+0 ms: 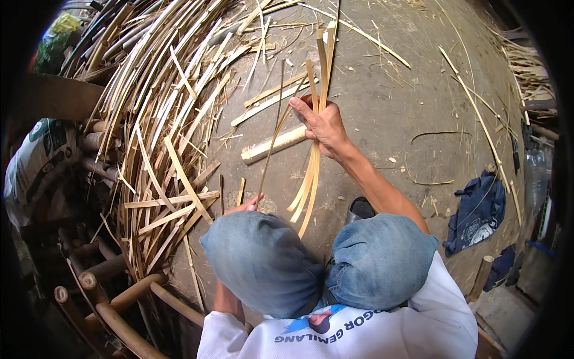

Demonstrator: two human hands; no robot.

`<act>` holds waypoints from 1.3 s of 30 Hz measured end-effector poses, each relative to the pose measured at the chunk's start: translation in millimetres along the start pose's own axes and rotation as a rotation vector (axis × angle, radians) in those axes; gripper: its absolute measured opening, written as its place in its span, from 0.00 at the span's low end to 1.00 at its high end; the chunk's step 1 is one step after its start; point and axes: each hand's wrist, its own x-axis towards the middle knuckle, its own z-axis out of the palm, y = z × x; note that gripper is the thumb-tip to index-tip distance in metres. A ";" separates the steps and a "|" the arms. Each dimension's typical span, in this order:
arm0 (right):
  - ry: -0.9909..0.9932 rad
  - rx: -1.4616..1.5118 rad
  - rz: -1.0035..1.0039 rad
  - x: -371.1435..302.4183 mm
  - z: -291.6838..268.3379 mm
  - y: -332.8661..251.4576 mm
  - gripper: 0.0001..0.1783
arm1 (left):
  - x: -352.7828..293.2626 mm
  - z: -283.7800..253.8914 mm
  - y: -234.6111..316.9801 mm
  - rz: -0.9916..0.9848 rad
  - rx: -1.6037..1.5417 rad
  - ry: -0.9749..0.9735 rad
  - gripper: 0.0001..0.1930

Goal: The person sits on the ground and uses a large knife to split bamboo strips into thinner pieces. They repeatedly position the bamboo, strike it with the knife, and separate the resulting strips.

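Note:
My right hand is raised in front of me, shut on a bundle of thin bamboo strips that stand up above it and curve down below it. My left hand shows only its fingertips beyond my left knee, low near the floor, touching the lower end of one thin strip. Its grip is hidden by the knee. A short thick piece of split bamboo lies on the concrete floor just behind the strips.
A big pile of long bamboo splits fans across the left. Round poles lie at lower left beside a white sack. A dark blue cloth lies at right. Loose slivers litter the floor.

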 end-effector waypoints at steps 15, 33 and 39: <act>-0.239 -0.285 -0.180 -22.4 22.9 1.6 0.18 | 148.3 27.7 124.8 0.064 -0.754 0.054 0.25; -0.437 -0.017 0.052 -74.2 -5.9 -7.0 0.17 | 151.7 -39.8 20.2 -0.026 -1.625 0.307 0.18; -0.564 -0.026 0.260 -36.5 27.1 43.3 0.23 | 164.0 -2.0 71.5 0.072 -1.169 0.192 0.18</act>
